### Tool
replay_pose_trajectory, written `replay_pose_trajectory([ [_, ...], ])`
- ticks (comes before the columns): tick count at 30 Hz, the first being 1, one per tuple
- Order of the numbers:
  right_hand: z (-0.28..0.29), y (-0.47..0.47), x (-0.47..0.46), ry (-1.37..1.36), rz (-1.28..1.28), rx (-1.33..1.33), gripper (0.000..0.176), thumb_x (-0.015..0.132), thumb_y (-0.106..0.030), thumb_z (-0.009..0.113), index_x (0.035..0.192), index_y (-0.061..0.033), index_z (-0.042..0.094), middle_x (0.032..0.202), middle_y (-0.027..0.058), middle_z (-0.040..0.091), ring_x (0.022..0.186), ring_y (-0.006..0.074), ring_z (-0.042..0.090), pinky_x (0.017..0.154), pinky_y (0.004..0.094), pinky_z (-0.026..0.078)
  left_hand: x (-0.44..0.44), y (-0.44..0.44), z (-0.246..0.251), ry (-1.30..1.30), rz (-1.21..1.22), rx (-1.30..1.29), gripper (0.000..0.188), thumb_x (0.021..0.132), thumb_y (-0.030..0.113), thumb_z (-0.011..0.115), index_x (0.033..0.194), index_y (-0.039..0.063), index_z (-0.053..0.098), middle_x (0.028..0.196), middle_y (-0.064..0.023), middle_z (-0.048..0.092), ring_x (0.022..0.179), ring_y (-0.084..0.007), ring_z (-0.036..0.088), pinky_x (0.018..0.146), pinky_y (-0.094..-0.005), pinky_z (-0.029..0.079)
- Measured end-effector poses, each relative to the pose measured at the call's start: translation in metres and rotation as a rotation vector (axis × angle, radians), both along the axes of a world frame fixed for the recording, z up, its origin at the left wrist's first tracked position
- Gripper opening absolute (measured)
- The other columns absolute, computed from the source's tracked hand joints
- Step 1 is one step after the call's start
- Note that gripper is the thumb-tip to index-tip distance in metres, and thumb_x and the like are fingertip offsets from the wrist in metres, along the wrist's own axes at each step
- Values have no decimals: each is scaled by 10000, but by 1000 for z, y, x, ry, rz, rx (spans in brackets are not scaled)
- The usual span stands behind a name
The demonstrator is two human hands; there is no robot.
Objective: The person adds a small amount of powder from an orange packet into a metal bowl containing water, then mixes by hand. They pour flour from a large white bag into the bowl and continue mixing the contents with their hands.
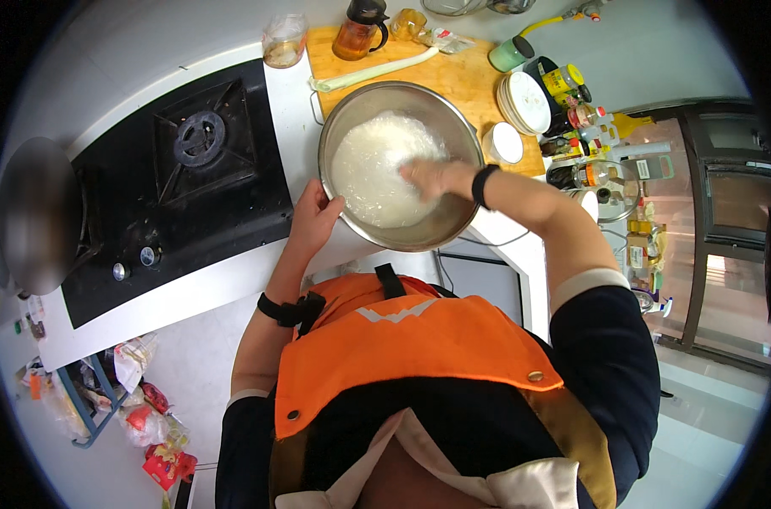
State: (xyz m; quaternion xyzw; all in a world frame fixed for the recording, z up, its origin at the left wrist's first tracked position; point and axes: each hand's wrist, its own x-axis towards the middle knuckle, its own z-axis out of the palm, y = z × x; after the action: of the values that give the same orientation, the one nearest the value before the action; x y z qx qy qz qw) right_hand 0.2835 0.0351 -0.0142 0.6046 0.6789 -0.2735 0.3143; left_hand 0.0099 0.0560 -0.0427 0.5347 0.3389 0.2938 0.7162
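Observation:
A large stainless steel bowl [452,223] stands at the counter's edge, partly over a wooden board [468,83]. Pale, cloudy liquid [373,165] with small bubbles or bits on its surface fills its lower part. My left hand [317,213] grips the bowl's rim at the lower left, thumb on the edge. My right hand [431,178] is inside the bowl, at the right part of the liquid; it is blurred, and its fingertips cannot be made out clearly. Whether it holds anything cannot be told. A green-white stalk [376,71] lies on the board behind the bowl.
Left of the bowl is a black gas hob [233,210]. Behind stand a glass jar [285,44], a black-lidded glass pitcher [355,38] and an amber glass cup [409,24]. Stacked white plates [528,102], a white bowl [506,142] and several bottles and jars stand to the right.

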Motion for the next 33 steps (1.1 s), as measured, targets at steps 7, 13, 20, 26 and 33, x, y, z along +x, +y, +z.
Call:
replay_pose_trajectory([
  [7, -16, 34, -24, 305, -20, 365, 752, 671, -254, 828, 1295, -46, 465, 1283, 227, 485, 1230, 400, 455, 1033, 438, 409, 1, 0, -1, -29, 2, -21, 106, 907, 56, 591, 981, 33, 518, 840, 20, 562, 751, -38, 499, 667, -214, 404],
  [13, -13, -12, -7, 93, 80, -2, 773, 632, -249, 834, 1310, -107, 492, 1341, 223, 488, 1169, 386, 544, 1008, 408, 447, 0, 2, -9, -30, -33, -36, 99, 921, 68, 581, 999, 40, 527, 852, 21, 571, 768, -39, 505, 687, -219, 409],
  [20, -23, 39, 2, 131, 18, 390, 769, 581, -249, 866, 1251, -88, 526, 1214, 207, 540, 1081, 381, 579, 955, 416, 482, -3, 3, -6, 0, -67, -78, 131, 928, 79, 578, 1046, 40, 539, 889, 12, 599, 801, -44, 522, 705, -222, 417],
  [26, -21, -7, -24, 199, 121, 10, 747, 635, -195, 833, 1303, -96, 512, 1345, 208, 482, 1229, 391, 499, 992, 406, 462, 2, 0, -8, -68, -30, -96, 123, 933, 87, 576, 1041, 44, 535, 876, 14, 584, 786, -43, 510, 696, -225, 414],
  [33, -1, 30, 2, 4, -38, 206, 784, 624, -178, 824, 1325, -93, 483, 1236, 215, 510, 1121, 392, 537, 971, 436, 446, -3, 1, -3, -61, -59, -44, 131, 933, 101, 584, 1026, 33, 521, 861, 0, 589, 767, -55, 526, 676, -234, 438],
])
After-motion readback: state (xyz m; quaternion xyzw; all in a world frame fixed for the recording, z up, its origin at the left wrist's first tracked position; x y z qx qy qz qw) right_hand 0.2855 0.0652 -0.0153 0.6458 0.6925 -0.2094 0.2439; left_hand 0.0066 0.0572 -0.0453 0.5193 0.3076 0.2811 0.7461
